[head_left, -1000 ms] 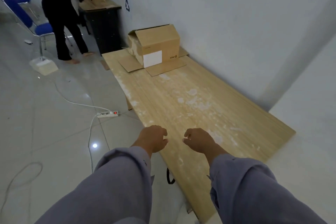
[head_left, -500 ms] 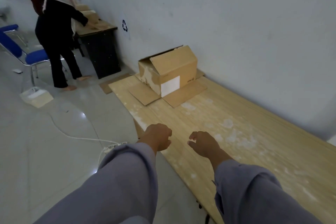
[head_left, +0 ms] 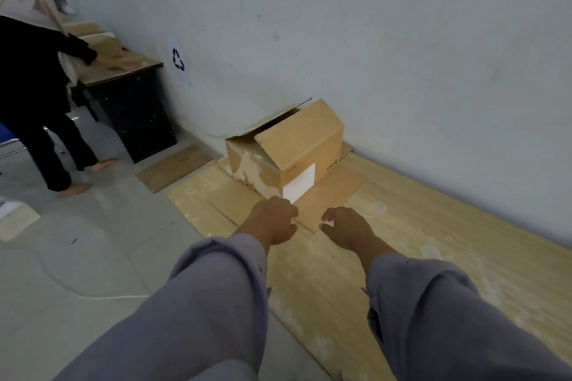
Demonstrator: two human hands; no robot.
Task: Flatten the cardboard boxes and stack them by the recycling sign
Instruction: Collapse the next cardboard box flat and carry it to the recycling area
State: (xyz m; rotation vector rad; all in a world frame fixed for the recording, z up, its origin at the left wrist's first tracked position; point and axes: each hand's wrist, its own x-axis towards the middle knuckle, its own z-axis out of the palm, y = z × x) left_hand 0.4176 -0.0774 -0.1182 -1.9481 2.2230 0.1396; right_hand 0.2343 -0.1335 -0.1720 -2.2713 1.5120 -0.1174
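- Cardboard box (head_left: 288, 145) — stands upright at the far end of the wooden table (head_left: 433, 257), close to the wall (head_left: 371, 25); its bottom flaps lie spread flat on the tabletop, its top flaps are open, and a white label (head_left: 299, 182) sits on its near corner.
- Left hand (head_left: 272, 219) — fingers curled loosely, holding nothing, just in front of the box's near flap; whether it touches the flap cannot be told.
- Right hand (head_left: 346, 227) — fingers likewise loosely curled and empty, beside the left hand, above the table near the same flap.
- Recycling sign (head_left: 178, 59) — on the wall, between the box and a dark desk (head_left: 139, 108).
- Flat cardboard (head_left: 175, 167) — one piece on the floor beside the desk; more lies on the desk top.
- Second person (head_left: 34, 96) — stands at the desk in dark clothes, one hand resting on the cardboard there.
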